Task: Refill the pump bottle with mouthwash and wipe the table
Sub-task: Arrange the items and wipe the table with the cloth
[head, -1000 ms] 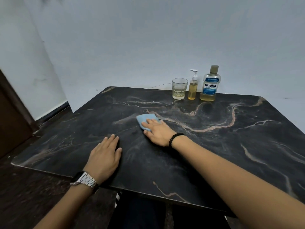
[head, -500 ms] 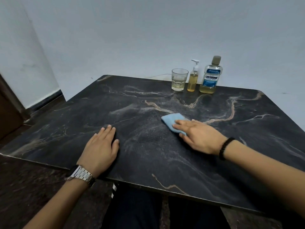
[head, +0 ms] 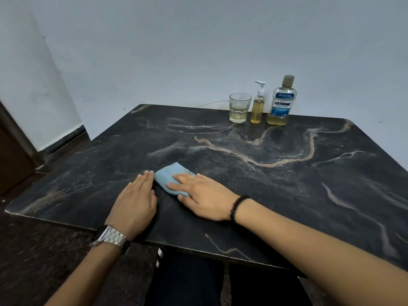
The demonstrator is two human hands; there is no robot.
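Observation:
A folded blue cloth (head: pixel 170 176) lies on the black marble table (head: pixel 287 195) near the front middle. My right hand (head: pixel 205 198) presses flat on the cloth, fingers spread over it. Just left of the cloth, my left hand (head: pixel 135 206) rests flat on the tabletop, its fingertips almost touching the cloth's edge. At the far edge stand the small pump bottle (head: pixel 257 107) with yellow liquid and the mouthwash bottle (head: pixel 280 102), capped, with a low level of yellow liquid.
A drinking glass (head: pixel 239 110) with a little pale liquid stands left of the pump bottle. A pale wall runs behind the table; a brown door (head: pixel 11 151) is at the far left. My dark-trousered legs (head: pixel 194 281) sit under the front edge.
My right hand has slid the cloth from the table's middle right toward the left and nearer, ending beside my left hand, which has stayed flat in place.

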